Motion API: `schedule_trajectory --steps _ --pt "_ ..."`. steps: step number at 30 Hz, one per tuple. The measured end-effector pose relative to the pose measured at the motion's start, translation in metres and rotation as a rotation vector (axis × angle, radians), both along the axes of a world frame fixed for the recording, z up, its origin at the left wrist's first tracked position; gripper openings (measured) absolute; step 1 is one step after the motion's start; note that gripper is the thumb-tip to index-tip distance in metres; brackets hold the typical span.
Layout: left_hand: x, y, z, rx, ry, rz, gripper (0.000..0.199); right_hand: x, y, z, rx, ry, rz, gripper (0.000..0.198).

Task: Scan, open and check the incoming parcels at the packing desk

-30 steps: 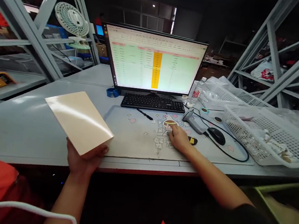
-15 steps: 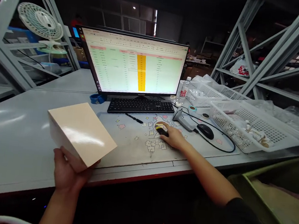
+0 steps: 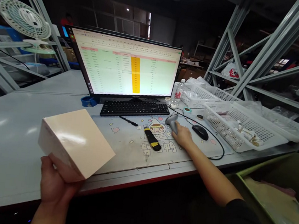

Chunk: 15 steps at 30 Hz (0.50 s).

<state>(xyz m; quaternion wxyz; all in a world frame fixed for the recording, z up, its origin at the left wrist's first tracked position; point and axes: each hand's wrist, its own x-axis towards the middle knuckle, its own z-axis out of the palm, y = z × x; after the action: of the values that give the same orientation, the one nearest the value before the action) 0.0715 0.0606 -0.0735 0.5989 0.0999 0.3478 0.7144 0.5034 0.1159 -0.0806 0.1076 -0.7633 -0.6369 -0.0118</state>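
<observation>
My left hand holds a cream, glossy flat box by its near corner, just over the front edge of the grey table. My right hand reaches across the printed desk mat and closes on the handle of a grey barcode scanner, whose cable runs off to the right. A black and yellow cutter lies free on the mat, left of that hand.
A monitor showing a spreadsheet, a keyboard, a pen and a mouse sit behind the mat. White mesh baskets and a bottle stand at right. A fan at far left, a green bin below right.
My right hand left the black and yellow cutter on the mat and moved right onto the scanner. The box in my left hand dropped lower and nearer. The view swung rightward.
</observation>
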Motion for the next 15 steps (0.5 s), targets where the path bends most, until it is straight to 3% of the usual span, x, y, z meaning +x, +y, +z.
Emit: schedule_trajectory --steps 3,5,7,9,12,15 --pt "0.009 -0.001 0.009 -0.103 0.078 0.081 0.058 -0.014 -0.009 -0.009 0.020 0.003 0.059 0.071" --pt "0.011 -0.003 0.011 -0.138 0.065 0.082 0.059 0.002 -0.014 -0.008 0.055 0.019 0.115 0.071" --pt "0.010 -0.004 0.010 -0.158 0.036 0.077 0.059 0.039 -0.018 -0.007 0.150 0.018 0.130 0.066" --pt "0.008 -0.005 0.010 -0.167 -0.001 0.074 0.060 0.088 -0.020 -0.008 0.274 -0.030 0.046 0.060" --pt "0.007 -0.003 0.009 -0.183 -0.059 0.075 0.061 0.149 -0.021 -0.018 0.294 -0.080 -0.068 0.061" --pt "0.005 -0.002 0.007 -0.158 -0.070 0.081 0.058 0.174 -0.023 -0.037 0.272 -0.081 -0.019 0.059"
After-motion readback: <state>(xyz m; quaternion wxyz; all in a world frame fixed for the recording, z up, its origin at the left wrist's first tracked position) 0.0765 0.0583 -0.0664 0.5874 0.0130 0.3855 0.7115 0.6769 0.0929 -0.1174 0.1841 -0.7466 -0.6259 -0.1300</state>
